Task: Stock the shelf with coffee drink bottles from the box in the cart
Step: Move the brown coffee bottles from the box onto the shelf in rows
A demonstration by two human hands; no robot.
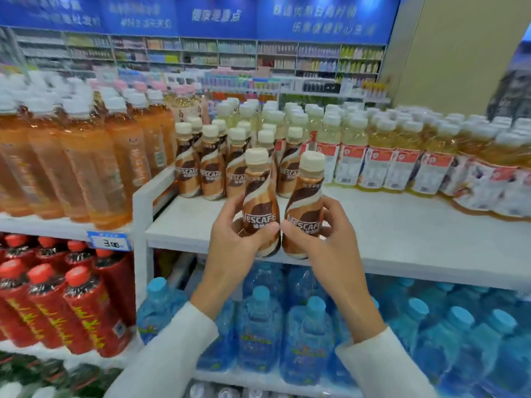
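My left hand (234, 239) grips a brown Nescafe coffee bottle (260, 196) with a cream cap, held upright. My right hand (327, 239) grips a second coffee bottle (306, 202) right beside it. Both bottles hover over the front edge of the white shelf (402, 225). Several more coffee bottles (211, 165) stand in rows at the back left of that shelf. The box and the cart are out of view.
Orange tea bottles (86, 159) fill the shelf to the left, and pale yellow drink bottles (388, 156) stand to the right of the coffee rows. Red bottles (51, 300) and blue water bottles (310, 334) sit on the lower shelves. Bare shelf lies in front of the yellow drinks.
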